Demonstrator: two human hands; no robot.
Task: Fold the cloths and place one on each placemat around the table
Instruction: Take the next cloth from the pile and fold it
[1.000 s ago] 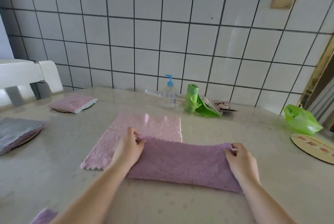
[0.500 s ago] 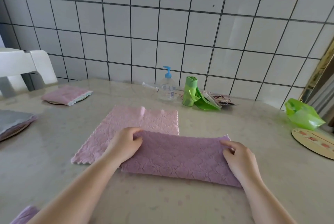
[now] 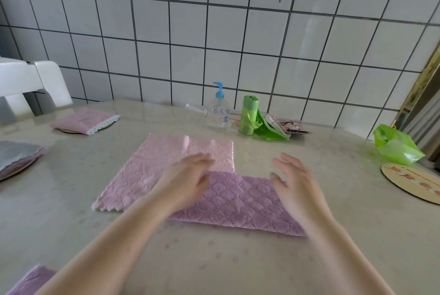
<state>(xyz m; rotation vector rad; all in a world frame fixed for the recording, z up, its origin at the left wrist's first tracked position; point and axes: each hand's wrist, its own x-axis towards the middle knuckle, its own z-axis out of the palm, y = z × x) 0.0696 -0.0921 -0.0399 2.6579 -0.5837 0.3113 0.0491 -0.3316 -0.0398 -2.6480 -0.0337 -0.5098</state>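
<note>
A mauve cloth, folded into a long strip, lies flat on the table in front of me. It overlaps a lighter pink cloth spread out behind it. My left hand hovers over the strip's left end, fingers apart, blurred. My right hand hovers over its right end, fingers spread, holding nothing. A folded pink cloth rests on a round placemat at far left. A grey cloth lies on another placemat at the left edge. A bare round placemat sits at right.
Against the tiled wall stand a pump bottle, a roll of green bags and some tangled wire. A crumpled green bag lies at far right. A white chair stands at left. Another mauve cloth shows at bottom left.
Both hands have let go of the mauve strip's far corners and lifted off it, fingers now spread. The strip lies flat where it was.
</note>
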